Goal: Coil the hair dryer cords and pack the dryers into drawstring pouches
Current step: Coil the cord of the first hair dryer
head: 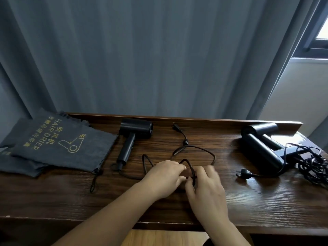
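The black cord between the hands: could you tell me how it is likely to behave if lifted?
The cord lies in loose, springy loops, so it will probably flop and sag. Its plug lies free, so it may trail and swing. Both the left hand and the right hand pinch it, suggesting loops uncoil easily.

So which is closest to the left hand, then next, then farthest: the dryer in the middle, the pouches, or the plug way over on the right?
From the left hand:
1. Middle dryer, just up and left of it.
2. Right plug, across on the right side.
3. Pouches, at the far left end of the desk.
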Motion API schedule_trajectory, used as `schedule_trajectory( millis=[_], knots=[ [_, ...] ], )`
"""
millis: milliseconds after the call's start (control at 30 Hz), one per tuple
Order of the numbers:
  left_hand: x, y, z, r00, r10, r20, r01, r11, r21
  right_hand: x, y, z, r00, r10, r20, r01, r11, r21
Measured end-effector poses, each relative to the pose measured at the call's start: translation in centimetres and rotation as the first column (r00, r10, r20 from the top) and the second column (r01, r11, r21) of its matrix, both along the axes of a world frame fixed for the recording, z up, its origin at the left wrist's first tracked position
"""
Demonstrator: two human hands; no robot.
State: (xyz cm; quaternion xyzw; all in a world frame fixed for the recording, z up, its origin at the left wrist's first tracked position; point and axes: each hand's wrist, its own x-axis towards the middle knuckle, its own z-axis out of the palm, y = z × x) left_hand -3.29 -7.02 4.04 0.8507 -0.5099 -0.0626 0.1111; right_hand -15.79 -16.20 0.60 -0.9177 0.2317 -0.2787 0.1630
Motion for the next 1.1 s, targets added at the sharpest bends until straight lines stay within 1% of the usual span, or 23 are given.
schedule_trajectory(
  millis=[33, 67, 100, 133, 200, 233, 267, 300, 333, 367, 400, 433, 467, 500, 633, 700, 767, 867, 900, 967, 1000, 1033, 1100],
  knots=[
    [-0.2, -0.4, 0.0, 1.000, 0.008, 0.020, -0.009, 1.000, 0.025, 0.0, -0.5, -0.3, 0.998, -0.050, 0.025, 0.051, 0.997, -0.049],
    [-0.3, -0.7, -0.1, 0.999, 0.015, 0.040, -0.017, 0.999, 0.042, 0.0, -1.0, -0.4, 0.996, -0.092, 0.019, 0.093, 0.994, -0.054],
    [-0.3, -0.8, -0.1, 0.999, 0.020, 0.050, -0.023, 0.998, 0.059, 0.2, -1.6, -0.2, 0.995, -0.099, -0.016, 0.099, 0.995, 0.006],
    [-0.3, -0.8, -0.1, 0.998, 0.026, 0.050, -0.030, 0.997, 0.075, 0.3, -2.1, 0.4, 0.995, -0.077, -0.064, 0.084, 0.990, 0.112],
    [0.0, -0.6, 0.0, 0.998, 0.052, 0.041, -0.055, 0.995, 0.088, 0.7, -2.9, 1.3, 0.994, 0.016, -0.112, 0.025, 0.934, 0.358],
    [0.0, -0.4, 0.0, 0.997, 0.064, 0.037, -0.067, 0.994, 0.084, 0.9, -3.1, 1.6, 0.994, 0.035, -0.104, 0.010, 0.913, 0.408],
    [0.0, -0.2, 0.1, 0.997, 0.075, 0.032, -0.078, 0.995, 0.070, 1.0, -3.0, 1.7, 0.996, 0.037, -0.076, -0.002, 0.911, 0.412],
    [-0.1, -0.1, 0.2, 0.996, 0.090, 0.007, -0.090, 0.995, 0.051, 1.2, -2.9, 1.8, 0.999, 0.033, -0.022, -0.021, 0.909, 0.416],
    [-0.3, 0.1, 0.3, 0.992, 0.111, -0.060, -0.110, 0.994, 0.023, 1.3, -2.5, 1.9, 0.999, 0.029, 0.041, -0.044, 0.901, 0.431],
    [-0.4, 0.1, 0.5, 0.974, 0.143, -0.176, -0.148, 0.989, -0.016, 1.3, -2.1, 2.1, 0.995, 0.031, 0.090, -0.069, 0.889, 0.453],
    [-0.5, 0.0, 0.5, 0.929, 0.176, -0.326, -0.207, 0.976, -0.062, 1.3, -1.7, 2.2, 0.991, 0.039, 0.129, -0.096, 0.877, 0.471],
    [-0.5, -0.2, 0.5, 0.856, 0.195, -0.478, -0.277, 0.955, -0.108, 1.2, -1.3, 2.3, 0.986, 0.048, 0.161, -0.120, 0.872, 0.475],
    [-0.5, -0.4, 0.5, 0.782, 0.196, -0.592, -0.344, 0.928, -0.147, 1.2, -1.0, 2.4, 0.982, 0.058, 0.178, -0.136, 0.875, 0.466],
    [-0.5, -0.5, 0.5, 0.725, 0.195, -0.660, -0.401, 0.899, -0.176, 1.2, -0.8, 2.4, 0.981, 0.068, 0.180, -0.144, 0.882, 0.449],
    [-0.8, -0.4, 0.5, 0.540, 0.187, -0.820, -0.592, 0.777, -0.213, 1.1, -0.3, 1.9, 0.979, 0.143, 0.143, -0.192, 0.882, 0.431],
    [-0.8, -0.3, 0.5, 0.484, 0.185, -0.855, -0.671, 0.706, -0.227, 1.0, -0.2, 1.7, 0.963, 0.230, 0.141, -0.269, 0.849, 0.455],
    [-0.7, -0.1, 0.7, 0.488, 0.191, -0.852, -0.693, 0.678, -0.245, 0.9, -0.1, 1.7, 0.953, 0.262, 0.151, -0.303, 0.820, 0.486],
    [-0.2, 0.6, 1.4, 0.541, 0.175, -0.823, -0.682, 0.664, -0.307, 1.2, -1.1, 1.7, 0.970, 0.175, 0.168, -0.240, 0.804, 0.544],
    [0.0, 1.1, 1.7, 0.549, 0.159, -0.820, -0.672, 0.667, -0.321, 1.3, -1.4, 1.7, 0.977, 0.149, 0.153, -0.209, 0.810, 0.548],
    [0.4, 2.1, 2.4, 0.549, 0.126, -0.826, -0.621, 0.723, -0.303, 1.6, -2.3, 1.8, 0.984, 0.094, 0.152, -0.165, 0.797, 0.580],
    [0.7, 2.8, 2.9, 0.551, 0.122, -0.826, -0.595, 0.751, -0.286, 1.7, -2.8, 1.7, 0.984, 0.054, 0.168, -0.148, 0.773, 0.617],
    [1.0, 3.4, 3.3, 0.571, 0.134, -0.810, -0.575, 0.769, -0.279, 1.9, -3.4, 1.7, 0.984, 0.010, 0.178, -0.126, 0.741, 0.660],
    [1.9, 4.6, 4.2, 0.639, 0.163, -0.751, -0.553, 0.776, -0.303, 2.3, -4.4, 1.7, 0.982, -0.054, 0.182, -0.104, 0.650, 0.753]
  ],
)
